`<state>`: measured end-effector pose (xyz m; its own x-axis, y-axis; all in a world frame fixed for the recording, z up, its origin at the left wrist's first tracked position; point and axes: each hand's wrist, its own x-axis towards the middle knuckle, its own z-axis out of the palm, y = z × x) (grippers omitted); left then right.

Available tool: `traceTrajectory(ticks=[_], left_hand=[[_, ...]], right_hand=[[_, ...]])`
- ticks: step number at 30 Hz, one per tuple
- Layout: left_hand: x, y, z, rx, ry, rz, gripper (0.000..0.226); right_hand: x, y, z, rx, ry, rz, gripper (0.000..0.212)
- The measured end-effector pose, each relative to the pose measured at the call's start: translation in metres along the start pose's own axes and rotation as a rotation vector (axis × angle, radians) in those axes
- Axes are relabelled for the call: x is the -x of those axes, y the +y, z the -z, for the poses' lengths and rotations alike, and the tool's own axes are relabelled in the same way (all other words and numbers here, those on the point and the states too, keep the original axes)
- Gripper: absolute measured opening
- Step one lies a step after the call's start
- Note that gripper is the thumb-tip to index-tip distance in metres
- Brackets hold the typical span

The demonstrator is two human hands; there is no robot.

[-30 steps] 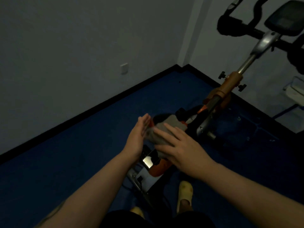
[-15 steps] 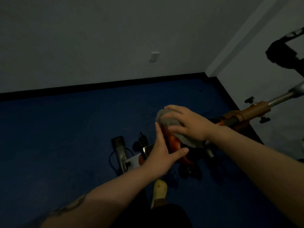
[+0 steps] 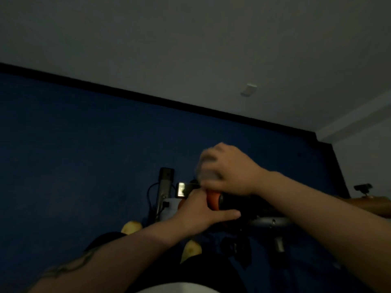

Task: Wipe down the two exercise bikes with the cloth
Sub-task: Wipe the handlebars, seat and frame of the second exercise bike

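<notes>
Grey cloth (image 3: 206, 169) sat bunched under the right hand (image 3: 231, 169), whose fingers curled over it and pressed it onto the top of the exercise bike (image 3: 237, 203), just above an orange panel (image 3: 213, 200) of the frame. The cloth was blurred, so its edges could not be made out. The left hand (image 3: 200, 213) lay directly below, against the orange part, thumb stretched out to the right along the dark body; whether its fingers wrapped round the frame could not be told, since they were hidden behind the palm. The bike's long axis ran left to right across the view, from a grey stabiliser bar (image 3: 164, 192) and a small lit screen (image 3: 183, 189) on the left toward an orange post (image 3: 374, 205) at the right edge. The right hand held the cloth and was the nearer one to the unwiped length, so the next stroke would likely travel rightward along the frame, where the right forearm crossed over it. A crank arm (image 3: 268, 222) and dark pedal parts (image 3: 239, 249) jutted out lower down and might snag the cloth. Two yellow slippers (image 3: 191, 250) stood on the blue floor (image 3: 74, 155) close against the bike. The second bike was out of view.
</notes>
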<state>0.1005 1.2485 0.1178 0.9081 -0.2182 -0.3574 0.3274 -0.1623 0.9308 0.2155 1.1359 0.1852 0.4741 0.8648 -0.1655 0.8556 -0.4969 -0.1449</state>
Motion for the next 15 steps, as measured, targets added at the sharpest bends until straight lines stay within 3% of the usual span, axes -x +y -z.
traceTrajectory(ticks=[2, 3, 6, 8, 10, 12, 15], left_hand=[[0.003, -0.002, -0.006, -0.037, 0.121, -0.001, 0.072], [0.005, -0.001, -0.010, -0.026, 0.149, 0.018, 0.070], [0.009, -0.001, -0.020, -0.019, 0.232, 0.088, 0.073], [0.014, 0.000, -0.029, -0.052, 0.300, 0.104, 0.074], [0.020, 0.001, -0.040, 0.023, 0.367, 0.102, 0.072], [0.022, 0.001, -0.050, 0.176, 0.385, 0.080, 0.066], [0.018, -0.001, -0.053, 0.296, 0.375, 0.115, 0.056]], right_hand=[[0.003, 0.000, 0.002, 0.064, -0.070, 0.277, 0.045], [-0.001, 0.008, 0.007, 0.057, -0.120, 0.301, 0.050], [-0.023, 0.031, 0.009, -0.057, -0.133, 0.134, 0.066], [-0.023, 0.022, 0.003, 0.039, -0.100, 0.165, 0.055], [-0.005, -0.002, -0.002, 0.069, -0.135, 0.392, 0.044], [0.003, -0.002, 0.002, 0.078, -0.205, 0.567, 0.046], [-0.018, 0.020, 0.011, 0.066, -0.176, 0.429, 0.054]])
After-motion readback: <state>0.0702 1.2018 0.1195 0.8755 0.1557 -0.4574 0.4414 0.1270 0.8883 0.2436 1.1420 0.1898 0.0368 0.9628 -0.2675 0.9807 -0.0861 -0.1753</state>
